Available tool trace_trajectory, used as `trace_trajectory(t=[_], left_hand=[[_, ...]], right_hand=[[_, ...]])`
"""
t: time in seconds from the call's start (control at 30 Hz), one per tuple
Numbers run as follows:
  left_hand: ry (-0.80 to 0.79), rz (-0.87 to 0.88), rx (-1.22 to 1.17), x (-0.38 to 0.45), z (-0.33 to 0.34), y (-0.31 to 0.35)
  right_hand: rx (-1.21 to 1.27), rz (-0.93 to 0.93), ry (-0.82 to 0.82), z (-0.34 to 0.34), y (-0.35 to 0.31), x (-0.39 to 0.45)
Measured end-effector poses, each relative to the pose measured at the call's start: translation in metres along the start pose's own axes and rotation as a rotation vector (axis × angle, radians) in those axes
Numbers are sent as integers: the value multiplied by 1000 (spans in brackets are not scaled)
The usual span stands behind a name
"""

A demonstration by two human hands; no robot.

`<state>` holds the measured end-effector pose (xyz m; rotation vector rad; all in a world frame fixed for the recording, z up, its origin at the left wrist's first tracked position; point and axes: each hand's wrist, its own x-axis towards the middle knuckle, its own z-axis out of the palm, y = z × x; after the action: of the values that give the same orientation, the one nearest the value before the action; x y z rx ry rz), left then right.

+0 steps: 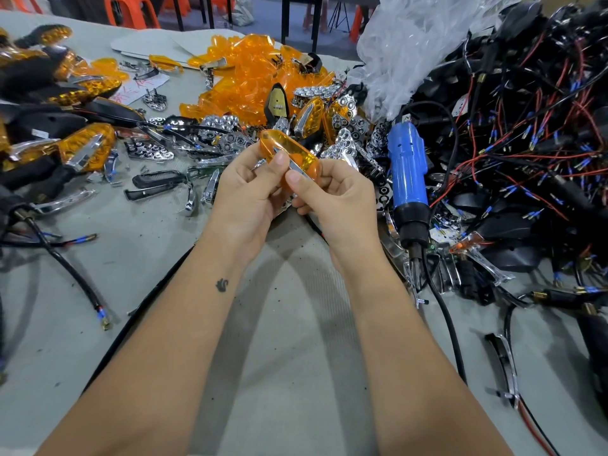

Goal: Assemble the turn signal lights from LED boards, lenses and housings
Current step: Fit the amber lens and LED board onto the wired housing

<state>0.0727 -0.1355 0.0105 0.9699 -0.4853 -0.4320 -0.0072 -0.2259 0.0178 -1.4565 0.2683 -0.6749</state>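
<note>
Amber plastic fills the centre of the view: a single orange lens, long and rounded, held up over a grey worktable by two bare hands. Left hand curls under the lens with its thumb pressed on the top face; right hand pinches the near end between thumb and curled fingers. A strip of chrome trim shows through or against the lens (whether it is already seated cannot be told).

Behind the hands lies a heap of loose orange lenses, and in front of that a scatter of silver reflectors with round cups. To the right rests a blue electric screwdriver on a black cord, beside a large tangle of black housings with red and black wires. Finished lights are piled at the left.

Judging by this, the step in hand is fitting the chrome piece into the lens. Next would likely come pressing the parts flush with even thumb pressure, then reaching for a reflector or housing.
</note>
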Motion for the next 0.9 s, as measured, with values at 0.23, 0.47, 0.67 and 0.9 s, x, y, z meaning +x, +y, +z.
trace_trajectory(t=[0.23,0.47,0.67,0.9], left_hand=[[40,108,154,-2,0,1],[71,106,379,-1,3,1],[330,205,743,-1,-11,11],[252,123,1561,1,-21,12]], right_hand=[[-244,-97,-2,1,5,2],[-362,-121,153,-3,9,6],[93,56,247,-8,7,15],[697,176,235,-12,-1,16]])
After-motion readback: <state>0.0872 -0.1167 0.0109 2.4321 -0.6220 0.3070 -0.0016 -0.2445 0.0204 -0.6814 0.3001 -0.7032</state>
